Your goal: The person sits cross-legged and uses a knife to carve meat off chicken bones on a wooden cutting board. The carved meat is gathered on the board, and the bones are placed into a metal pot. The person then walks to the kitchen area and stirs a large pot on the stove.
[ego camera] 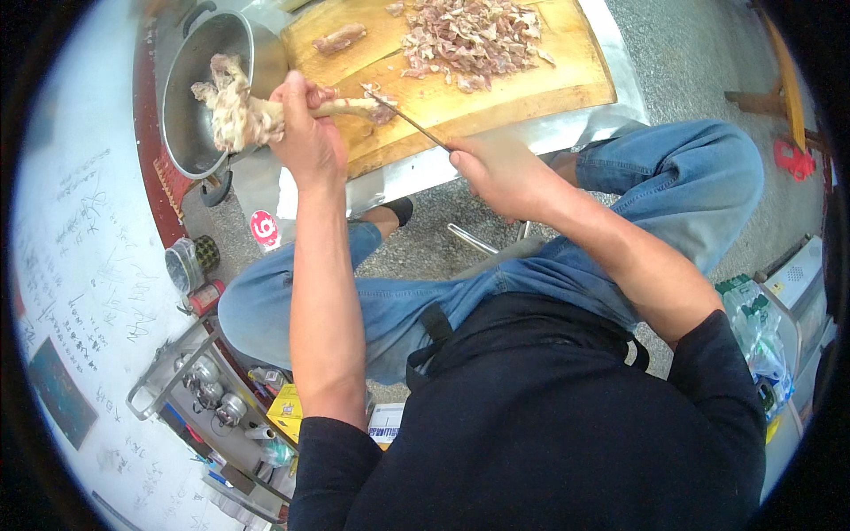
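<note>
A long meaty bone point(239, 119) is gripped around its shaft by my left hand point(311, 133). Its knobbly end hangs over the rim of a metal pot point(178, 86). The thin end point(378, 111) points right, above a wooden cutting board point(425, 119). My right hand point(501, 169) holds a knife point(418, 124) whose narrow blade reaches to that thin end, where some meat clings. Farther back on the board lie a heap of sliced meat point(471, 43) and a separate piece of meat point(339, 38).
The board rests on a metal-covered table point(425, 176) close to my knees. Left of my leg stand jars point(182, 265) and a metal rack point(179, 378) holding several small pots. Plastic bags point(757, 332) lie at right. A wooden stool-like frame point(783, 86) is at far right.
</note>
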`<act>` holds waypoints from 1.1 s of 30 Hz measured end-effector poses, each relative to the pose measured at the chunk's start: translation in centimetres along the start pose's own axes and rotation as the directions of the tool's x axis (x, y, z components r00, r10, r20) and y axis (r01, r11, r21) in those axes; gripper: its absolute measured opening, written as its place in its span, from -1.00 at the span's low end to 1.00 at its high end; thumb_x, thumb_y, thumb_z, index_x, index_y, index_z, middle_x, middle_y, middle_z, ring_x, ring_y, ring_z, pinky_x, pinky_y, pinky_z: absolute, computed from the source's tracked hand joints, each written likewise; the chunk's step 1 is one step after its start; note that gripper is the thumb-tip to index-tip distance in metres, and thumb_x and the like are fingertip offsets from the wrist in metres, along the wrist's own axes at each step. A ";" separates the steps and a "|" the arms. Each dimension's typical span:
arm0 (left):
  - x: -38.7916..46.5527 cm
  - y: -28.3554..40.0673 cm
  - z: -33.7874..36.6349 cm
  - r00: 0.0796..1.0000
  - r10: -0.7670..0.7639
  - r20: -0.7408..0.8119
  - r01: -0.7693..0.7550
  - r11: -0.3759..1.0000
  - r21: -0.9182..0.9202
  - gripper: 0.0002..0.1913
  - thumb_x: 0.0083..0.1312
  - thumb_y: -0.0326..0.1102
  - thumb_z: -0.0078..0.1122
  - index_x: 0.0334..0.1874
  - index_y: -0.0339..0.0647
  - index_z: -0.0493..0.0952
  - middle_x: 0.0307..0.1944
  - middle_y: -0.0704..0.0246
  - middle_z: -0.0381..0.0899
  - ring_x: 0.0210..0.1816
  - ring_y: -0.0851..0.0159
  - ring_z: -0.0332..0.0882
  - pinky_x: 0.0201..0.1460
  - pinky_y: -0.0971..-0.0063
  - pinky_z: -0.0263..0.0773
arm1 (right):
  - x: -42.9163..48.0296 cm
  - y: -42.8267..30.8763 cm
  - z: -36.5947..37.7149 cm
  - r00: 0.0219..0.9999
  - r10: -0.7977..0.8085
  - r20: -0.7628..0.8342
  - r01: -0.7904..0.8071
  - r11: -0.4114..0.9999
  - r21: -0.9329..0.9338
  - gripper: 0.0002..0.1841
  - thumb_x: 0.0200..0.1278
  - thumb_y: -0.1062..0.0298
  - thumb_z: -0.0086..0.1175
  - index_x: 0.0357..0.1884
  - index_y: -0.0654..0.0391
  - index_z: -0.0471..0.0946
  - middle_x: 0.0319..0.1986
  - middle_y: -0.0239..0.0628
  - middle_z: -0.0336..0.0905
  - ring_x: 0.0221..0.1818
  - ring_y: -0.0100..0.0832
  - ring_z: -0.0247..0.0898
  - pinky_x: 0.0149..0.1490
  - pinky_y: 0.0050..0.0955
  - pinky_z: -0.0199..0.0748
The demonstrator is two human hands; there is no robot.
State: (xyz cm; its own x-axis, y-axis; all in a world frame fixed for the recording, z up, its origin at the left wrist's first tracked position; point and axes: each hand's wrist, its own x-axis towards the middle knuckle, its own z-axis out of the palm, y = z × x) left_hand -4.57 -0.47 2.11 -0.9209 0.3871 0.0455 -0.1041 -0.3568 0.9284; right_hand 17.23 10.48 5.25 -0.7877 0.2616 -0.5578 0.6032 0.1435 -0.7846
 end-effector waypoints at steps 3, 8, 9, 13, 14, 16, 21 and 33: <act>0.2 0.3 1.2 0.995 -0.078 -0.065 0.072 0.993 -0.093 -0.63 0.50 -0.18 0.14 -0.51 -0.07 0.32 -0.66 0.46 0.24 -0.55 0.40 0.26 -0.32 0.39 0.32 | 0.9 2.8 0.2 0.961 -0.263 -0.084 0.245 0.952 -0.181 -0.61 0.52 0.13 -0.10 0.05 0.22 0.60 -0.19 0.12 0.67 -0.07 0.16 0.58 0.07 -0.02 0.51; 1.1 0.7 1.4 0.985 -0.155 -0.080 0.153 0.988 -0.029 -0.58 0.50 -0.15 0.07 -0.56 -0.01 0.20 -0.72 0.51 0.06 -0.69 0.43 -0.01 -0.53 0.43 0.09 | -0.1 3.0 -1.2 0.970 -0.238 -0.047 0.221 0.946 -0.237 -0.63 0.50 0.14 -0.08 0.04 0.17 0.62 -0.14 0.11 0.66 -0.02 0.17 0.56 0.10 -0.03 0.49; 1.3 0.6 1.3 0.985 -0.163 -0.058 0.162 0.987 -0.023 -0.58 0.50 -0.16 0.06 -0.57 -0.01 0.20 -0.73 0.51 0.05 -0.70 0.43 -0.03 -0.54 0.43 0.07 | -0.1 3.1 -1.4 0.970 -0.239 -0.038 0.221 0.940 -0.259 -0.63 0.50 0.14 -0.08 0.05 0.17 0.62 -0.15 0.11 0.66 -0.01 0.17 0.56 0.10 -0.02 0.49; 1.7 0.3 1.3 0.985 -0.172 0.022 0.172 0.985 -0.009 -0.59 0.50 -0.20 0.02 -0.57 -0.02 0.19 -0.74 0.51 0.02 -0.70 0.44 -0.07 -0.56 0.44 0.04 | 0.4 4.4 -2.4 0.990 -0.140 -0.026 0.131 0.966 -0.224 -0.62 0.51 0.14 -0.05 0.10 0.18 0.61 -0.22 0.08 0.67 -0.08 0.08 0.61 0.05 -0.08 0.51; 1.9 0.3 1.4 0.984 -0.168 0.052 0.168 0.986 -0.008 -0.58 0.50 -0.20 0.01 -0.58 -0.02 0.19 -0.74 0.51 0.01 -0.71 0.44 -0.07 -0.56 0.44 0.04 | 0.3 4.5 -2.4 0.986 -0.153 -0.068 0.143 0.981 -0.133 -0.61 0.51 0.14 -0.05 0.12 0.20 0.60 -0.26 0.07 0.67 -0.12 0.03 0.63 0.02 -0.11 0.52; 2.0 0.4 1.2 0.981 -0.159 0.106 0.161 0.987 -0.005 -0.58 0.51 -0.22 -0.01 -0.59 -0.03 0.18 -0.74 0.51 0.01 -0.71 0.43 -0.07 -0.57 0.45 0.04 | -0.4 3.4 -2.5 0.991 -0.119 -0.069 0.119 0.993 0.004 -0.60 0.53 0.14 -0.05 0.13 0.22 0.60 -0.32 0.02 0.67 -0.22 -0.10 0.64 -0.06 -0.17 0.54; 2.0 0.4 0.8 0.962 -0.173 0.209 0.181 0.983 -0.017 -0.60 0.50 -0.26 -0.03 -0.58 -0.06 0.18 -0.74 0.50 0.00 -0.71 0.43 -0.07 -0.57 0.45 0.05 | -1.1 -0.5 -2.4 0.989 0.088 0.122 -0.106 0.982 0.153 -0.59 0.56 0.14 -0.08 0.15 0.24 0.60 -0.43 -0.13 0.63 -0.51 -0.40 0.55 -0.37 -0.34 0.53; 0.7 -0.4 1.8 0.982 -0.110 0.153 0.109 0.994 0.019 -0.66 0.44 -0.38 0.03 -0.55 -0.07 0.20 -0.75 0.53 0.02 -0.76 0.47 -0.01 -0.67 0.47 0.05 | -1.0 0.4 0.6 0.986 0.129 0.102 -0.153 0.948 0.279 -0.55 0.59 0.09 -0.10 0.25 0.21 0.54 -0.52 -0.27 0.51 -0.75 -0.49 0.38 -0.64 -0.43 0.37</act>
State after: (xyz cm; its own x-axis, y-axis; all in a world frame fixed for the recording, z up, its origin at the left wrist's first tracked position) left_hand -4.48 1.47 2.45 -0.8357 0.5492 -0.0012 -0.1964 -0.2968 0.9345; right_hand 18.16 9.70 5.31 -0.7118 0.1795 -0.6791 0.6573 -0.1707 -0.7341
